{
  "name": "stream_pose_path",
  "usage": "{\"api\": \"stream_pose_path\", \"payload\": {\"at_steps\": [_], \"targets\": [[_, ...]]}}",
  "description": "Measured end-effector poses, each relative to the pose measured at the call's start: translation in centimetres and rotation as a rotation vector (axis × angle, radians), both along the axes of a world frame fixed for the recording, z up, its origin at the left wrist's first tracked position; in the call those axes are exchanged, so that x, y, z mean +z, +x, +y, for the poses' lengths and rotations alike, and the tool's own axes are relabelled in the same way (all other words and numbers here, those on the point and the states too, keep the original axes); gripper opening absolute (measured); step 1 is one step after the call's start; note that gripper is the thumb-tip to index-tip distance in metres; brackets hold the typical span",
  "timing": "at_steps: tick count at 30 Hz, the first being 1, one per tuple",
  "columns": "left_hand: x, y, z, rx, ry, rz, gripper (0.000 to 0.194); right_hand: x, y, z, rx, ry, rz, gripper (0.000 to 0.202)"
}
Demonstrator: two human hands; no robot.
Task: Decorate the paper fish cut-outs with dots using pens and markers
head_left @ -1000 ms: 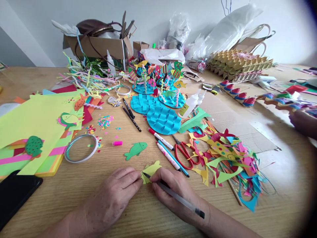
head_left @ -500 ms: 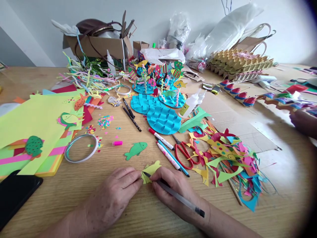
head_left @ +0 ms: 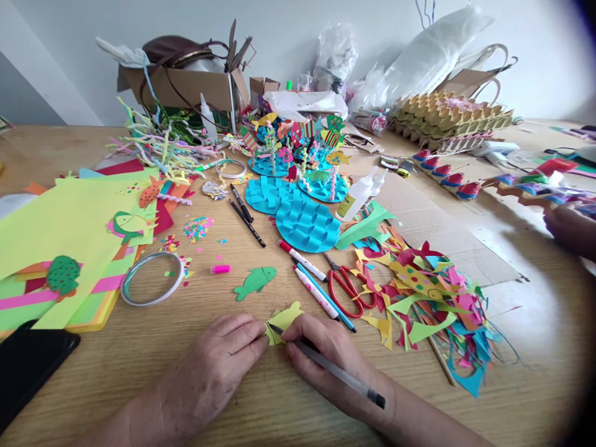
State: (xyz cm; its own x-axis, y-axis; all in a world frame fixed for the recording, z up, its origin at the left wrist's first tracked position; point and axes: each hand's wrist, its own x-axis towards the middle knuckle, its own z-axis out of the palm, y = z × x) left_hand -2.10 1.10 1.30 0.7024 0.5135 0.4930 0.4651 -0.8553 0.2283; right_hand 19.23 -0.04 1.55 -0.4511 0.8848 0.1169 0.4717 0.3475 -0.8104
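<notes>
A small yellow paper fish (head_left: 287, 318) lies on the table right in front of me. My left hand (head_left: 218, 351) rests on the wood with fingers together, its fingertips holding down the fish's left end. In my right hand (head_left: 326, 360) a black pen (head_left: 335, 371) is pinched, its tip touching the yellow fish near the head end. Part of the fish is hidden under the fingers. Just beyond it lies a green paper fish (head_left: 255, 282) with drawn lines. Markers (head_left: 316, 292) and red-handled scissors (head_left: 349, 290) lie to the right of it.
Paper scraps (head_left: 433, 298) are heaped at the right. Coloured sheets (head_left: 69, 217), a tape roll (head_left: 153, 304) and a black phone (head_left: 32, 366) lie left. Blue woven discs (head_left: 307, 225) and glue bottles (head_left: 356, 197) stand ahead. Another person's hand (head_left: 570, 233) holds a painted egg-carton strip (head_left: 531, 192).
Almost nothing differs. The pen tip has shifted very slightly on the yellow fish, while my left hand stays in place.
</notes>
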Motion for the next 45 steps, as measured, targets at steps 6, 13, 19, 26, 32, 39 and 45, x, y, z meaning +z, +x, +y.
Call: {"api": "stream_pose_path", "payload": {"at_steps": [6,13,19,26,32,39,45], "targets": [[0.03,0.01,-0.09,0.0,-0.01,0.0,0.041,0.15,-0.01,-0.08,-0.006,-0.006,-0.014,0.01],[-0.1,-0.09,-0.06,-0.002,-0.02,0.002,0.039,0.38,0.09,-0.05,-0.003,-0.026,-0.032,0.01],[-0.01,0.03,0.03,-0.004,0.005,-0.002,0.04,0.17,0.09,0.02,0.002,-0.005,-0.019,0.01],[-0.13,-0.15,-0.15,-0.011,-0.034,0.002,0.038,0.19,0.09,0.04,0.006,0.0,-0.028,0.01],[-0.26,-0.08,-0.05,-0.011,-0.019,0.005,0.038,0.33,0.13,0.0,-0.015,-0.025,-0.041,0.01],[-0.36,-0.27,-0.18,-0.013,-0.034,0.018,0.038,0.35,0.1,-0.02,-0.009,-0.024,-0.042,0.01],[-0.47,-0.21,-0.13,-0.01,-0.03,0.014,0.038,0.36,0.14,-0.09,-0.01,-0.031,-0.051,0.01]]}}
